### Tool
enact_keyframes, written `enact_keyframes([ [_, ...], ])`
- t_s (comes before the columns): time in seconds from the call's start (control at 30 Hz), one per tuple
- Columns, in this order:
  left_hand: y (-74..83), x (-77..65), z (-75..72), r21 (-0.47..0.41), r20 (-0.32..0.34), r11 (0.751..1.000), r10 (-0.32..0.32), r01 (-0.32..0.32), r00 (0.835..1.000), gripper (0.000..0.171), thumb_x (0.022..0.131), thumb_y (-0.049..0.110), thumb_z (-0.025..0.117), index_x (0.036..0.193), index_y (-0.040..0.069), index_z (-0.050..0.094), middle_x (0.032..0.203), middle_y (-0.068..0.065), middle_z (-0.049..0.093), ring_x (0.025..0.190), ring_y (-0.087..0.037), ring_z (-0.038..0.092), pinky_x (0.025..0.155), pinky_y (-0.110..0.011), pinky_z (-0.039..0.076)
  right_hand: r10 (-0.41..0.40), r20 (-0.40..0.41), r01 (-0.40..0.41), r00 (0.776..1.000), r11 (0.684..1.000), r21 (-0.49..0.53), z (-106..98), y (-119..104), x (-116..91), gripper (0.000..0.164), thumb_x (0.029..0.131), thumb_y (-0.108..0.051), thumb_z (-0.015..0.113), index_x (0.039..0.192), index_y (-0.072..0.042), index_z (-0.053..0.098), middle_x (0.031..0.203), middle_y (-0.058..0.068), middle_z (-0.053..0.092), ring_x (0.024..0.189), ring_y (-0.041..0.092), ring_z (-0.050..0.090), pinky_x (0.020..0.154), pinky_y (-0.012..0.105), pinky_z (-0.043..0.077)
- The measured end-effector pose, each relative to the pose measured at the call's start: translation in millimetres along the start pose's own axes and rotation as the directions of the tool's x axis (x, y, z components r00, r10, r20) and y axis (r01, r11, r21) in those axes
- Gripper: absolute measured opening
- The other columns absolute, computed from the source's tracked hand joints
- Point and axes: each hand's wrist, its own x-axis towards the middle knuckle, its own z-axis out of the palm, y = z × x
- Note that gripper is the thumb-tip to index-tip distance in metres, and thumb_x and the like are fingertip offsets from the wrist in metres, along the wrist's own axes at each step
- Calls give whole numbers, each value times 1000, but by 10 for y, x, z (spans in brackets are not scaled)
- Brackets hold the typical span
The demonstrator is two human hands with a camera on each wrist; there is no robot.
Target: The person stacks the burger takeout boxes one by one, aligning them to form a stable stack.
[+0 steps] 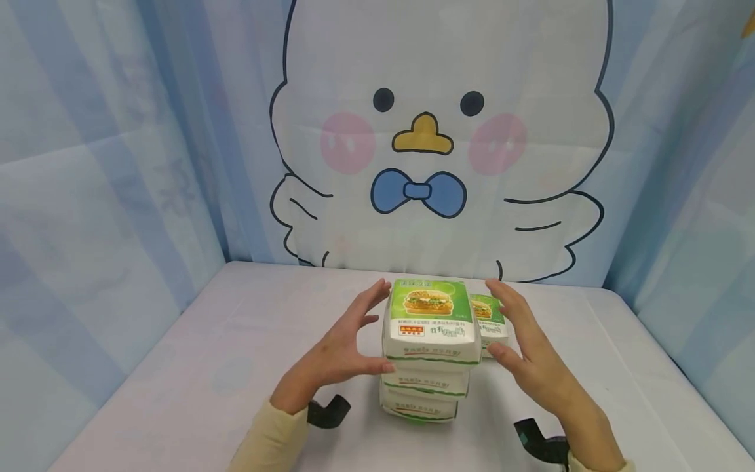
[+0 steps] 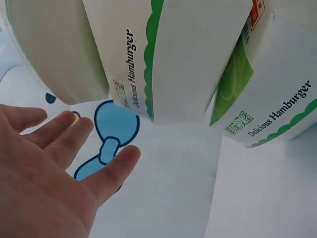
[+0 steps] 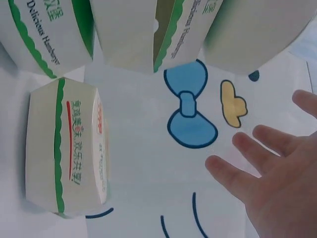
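Note:
Three white and green hamburger boxes stand stacked on the table: a top box (image 1: 435, 328), a middle box (image 1: 427, 381) and a bottom box (image 1: 419, 408). The top one shows a burger picture and juts slightly over those below. My left hand (image 1: 336, 351) is spread at the stack's left side, its thumb overlapping the box edge in the head view; in the left wrist view the hand (image 2: 54, 163) is apart from the boxes. On the other side, my right hand (image 1: 533, 354) has its fingers extended and holds nothing; a gap shows in the right wrist view.
Behind the stack to the right sits another hamburger box (image 1: 491, 331), partly hidden by the top box. The white table (image 1: 236, 354) reaches back to a curtain (image 1: 425, 242) printed with a cartoon bird. Black wrist mounts (image 1: 330, 413) show below the hands.

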Motion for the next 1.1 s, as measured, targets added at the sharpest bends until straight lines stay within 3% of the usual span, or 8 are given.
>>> enact_keyframes([
  [0.13, 22, 10, 25, -27, -12, 1000, 7, -8, 1000, 111, 76, 50, 81, 159, 34, 8, 166, 10, 15, 153, -16, 19, 117, -51, 36, 38, -22, -38, 999, 999, 12, -57, 101, 2, 68, 97, -23, 50, 158, -25, 21, 164, 8, 15, 146, 42, 21, 107, 76, 27],
  [0.33, 41, 18, 48, -45, -27, 999, 3, -4, 1000, 111, 76, 59, 77, 159, 34, 7, 166, 12, 13, 154, -15, 15, 120, -52, 31, 97, -33, -95, 995, 994, 45, -69, 272, 16, 62, 101, -24, 45, 158, -21, 20, 163, 17, 12, 144, 46, 20, 105, 79, 23],
  [0.47, 50, 19, 68, -43, -41, 999, -13, 12, 999, 112, 74, 67, 74, 158, 38, 6, 165, 15, 12, 153, -14, 15, 121, -55, 26, 159, -26, -160, 987, 987, -35, -12, 415, 25, 66, 101, -25, 53, 158, -15, 21, 163, 20, 12, 145, 48, 18, 104, 79, 25],
  [0.67, 74, 25, 89, -39, -63, 999, -17, 15, 998, 110, 75, 66, 74, 157, 39, 6, 165, 15, 13, 153, -16, 16, 121, -58, 25, 254, 43, -241, 966, 950, -199, 101, 584, 41, 75, 97, -33, 63, 155, -6, 24, 163, 21, 11, 147, 49, 13, 104, 79, 25],
  [0.87, 81, 39, 104, -44, -63, 999, 10, -13, 998, 109, 77, 63, 73, 158, 38, 5, 165, 14, 14, 153, -13, 16, 122, -54, 24, 269, 128, -228, 955, 936, -270, 167, 687, 7, 70, 95, -23, 65, 151, 1, 32, 163, 21, 14, 147, 50, 12, 108, 77, 23],
  [1.1, 94, 32, 114, -43, -64, 999, -7, 4, 998, 107, 78, 60, 74, 158, 37, 7, 165, 11, 15, 154, -18, 18, 121, -55, 25, 260, 192, -192, 946, 930, -312, 225, 739, -18, 66, 92, -19, 66, 149, -1, 37, 160, 21, 27, 146, 52, 14, 111, 76, 19],
])
